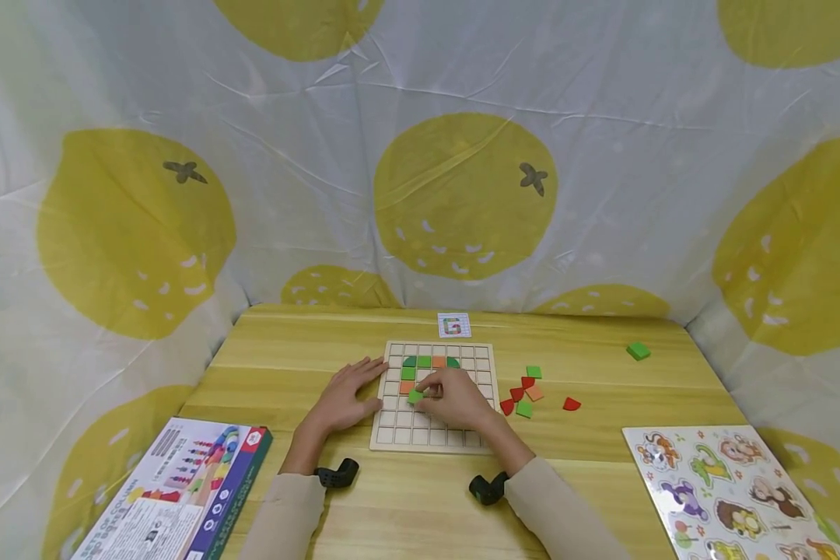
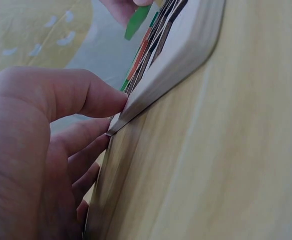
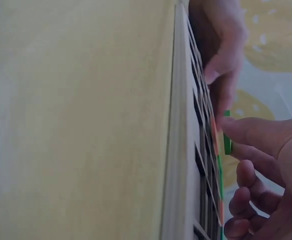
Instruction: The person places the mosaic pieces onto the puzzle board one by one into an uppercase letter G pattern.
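A square wooden grid board [image 1: 430, 447] lies on the table between both hands. Several green and orange tiles [image 1: 425, 362] sit in its cells, forming a top row and part of a left column, with dark green rounded pieces at the row's ends. My right hand [image 1: 455, 398] pinches a light green square tile [image 1: 415, 397] between thumb and index finger, just below the orange tile [image 1: 407, 386] of the column. In the right wrist view that green tile [image 3: 227, 132] stands on edge above the board. My left hand [image 1: 346, 395] rests at the board's left edge, its thumb and fingertips touching the rim.
Right of the board lie loose red quarter-round pieces [image 1: 571, 404], green squares [image 1: 534, 372] and an orange square [image 1: 534, 393]. Stacked green tiles [image 1: 638, 351] sit farther right. A small pattern card [image 1: 454, 325] lies behind the board. A box [image 1: 175, 490] and an animal puzzle [image 1: 731, 490] flank the front.
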`<state>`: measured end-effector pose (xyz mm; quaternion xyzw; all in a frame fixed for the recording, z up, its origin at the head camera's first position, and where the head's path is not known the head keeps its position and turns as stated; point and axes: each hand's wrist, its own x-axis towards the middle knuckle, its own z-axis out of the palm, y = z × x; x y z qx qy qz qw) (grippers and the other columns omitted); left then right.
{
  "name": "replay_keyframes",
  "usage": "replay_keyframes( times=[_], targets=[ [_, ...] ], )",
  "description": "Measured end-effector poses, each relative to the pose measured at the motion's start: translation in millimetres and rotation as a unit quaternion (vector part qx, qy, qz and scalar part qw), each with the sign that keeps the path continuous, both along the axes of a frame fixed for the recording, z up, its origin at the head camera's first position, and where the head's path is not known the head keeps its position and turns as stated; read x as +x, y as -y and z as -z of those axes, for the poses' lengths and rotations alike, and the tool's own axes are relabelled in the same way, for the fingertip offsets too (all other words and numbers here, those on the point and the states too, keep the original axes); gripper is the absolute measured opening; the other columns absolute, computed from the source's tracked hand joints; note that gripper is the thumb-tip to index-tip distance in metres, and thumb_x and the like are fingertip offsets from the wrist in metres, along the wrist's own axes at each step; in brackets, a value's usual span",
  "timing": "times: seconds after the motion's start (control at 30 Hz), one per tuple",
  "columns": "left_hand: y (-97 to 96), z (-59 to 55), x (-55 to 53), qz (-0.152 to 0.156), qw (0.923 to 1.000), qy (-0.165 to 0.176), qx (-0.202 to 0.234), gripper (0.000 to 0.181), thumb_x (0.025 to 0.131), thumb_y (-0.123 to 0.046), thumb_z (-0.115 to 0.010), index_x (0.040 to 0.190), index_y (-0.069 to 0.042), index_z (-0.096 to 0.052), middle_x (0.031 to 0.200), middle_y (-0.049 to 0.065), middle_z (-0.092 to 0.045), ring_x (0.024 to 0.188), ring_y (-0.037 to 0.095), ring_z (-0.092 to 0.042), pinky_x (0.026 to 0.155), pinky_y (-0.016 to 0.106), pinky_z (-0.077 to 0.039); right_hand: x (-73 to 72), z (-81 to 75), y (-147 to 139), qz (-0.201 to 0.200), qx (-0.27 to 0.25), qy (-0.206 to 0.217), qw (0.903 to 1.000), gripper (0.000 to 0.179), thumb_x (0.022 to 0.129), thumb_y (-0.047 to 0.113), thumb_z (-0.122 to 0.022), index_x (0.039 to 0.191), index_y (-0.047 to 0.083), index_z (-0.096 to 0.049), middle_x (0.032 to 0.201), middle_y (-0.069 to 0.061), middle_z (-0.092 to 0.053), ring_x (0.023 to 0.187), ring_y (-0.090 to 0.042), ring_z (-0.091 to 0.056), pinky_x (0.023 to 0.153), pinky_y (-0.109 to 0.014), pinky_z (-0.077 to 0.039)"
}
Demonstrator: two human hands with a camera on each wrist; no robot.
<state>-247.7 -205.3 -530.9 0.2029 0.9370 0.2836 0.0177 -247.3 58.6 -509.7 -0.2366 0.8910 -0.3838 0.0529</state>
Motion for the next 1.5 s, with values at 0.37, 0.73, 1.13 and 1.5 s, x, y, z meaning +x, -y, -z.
replay_keyframes(
  times=[0.37,0.73,1.13,1.5],
  targets=[
    [1.7,2.3,-1.9,0.002,1.0000,0.001,0.003,0.068,0.092,-0.028,-0.062,0.157,-0.017,-0.046,0.165,0.004,-0.041,0.156,0.034,-0.030,0.128,0.059,-0.018,-0.1,5.8,15,0.007,0.003,0.001,1.0000,0.022,0.086,0.025,-0.083,0.107,0.016,-0.082,0.078,0.007,-0.061,0.072,-0.010,-0.052,0.062,-0.023,-0.044],
    [1.5,0.4,-2.1,0.004,1.0000,0.001,0.001,0.069,0.091,-0.028,-0.063,0.157,-0.017,-0.046,0.165,0.004,-0.041,0.157,0.034,-0.029,0.129,0.058,-0.017,0.9,7.5,16,0.013,0.020,0.008,0.9997,0.023,0.086,0.029,-0.084,0.107,0.021,-0.082,0.076,0.007,-0.060,0.069,-0.009,-0.052,0.058,-0.023,-0.042],
    [1.6,2.1,-1.5,0.001,1.0000,-0.002,-0.003,0.069,0.091,-0.028,-0.062,0.157,-0.016,-0.047,0.165,0.005,-0.041,0.156,0.035,-0.030,0.128,0.059,-0.018,-0.4,7.8,13,0.004,0.001,0.008,1.0000,0.019,0.087,0.025,-0.082,0.105,0.020,-0.082,0.075,0.005,-0.062,0.068,-0.010,-0.052,0.059,-0.023,-0.044],
    [0.6,1.1,-1.3,-0.004,1.0000,0.001,-0.002,0.070,0.090,-0.030,-0.063,0.157,-0.017,-0.046,0.165,0.004,-0.041,0.156,0.034,-0.029,0.128,0.058,-0.019,-0.7,-1.2,-17,0.030,-0.036,0.022,0.9987,0.018,0.090,0.026,-0.080,0.105,0.016,-0.081,0.081,0.003,-0.062,0.072,-0.014,-0.053,0.064,-0.027,-0.046]
  ],
)
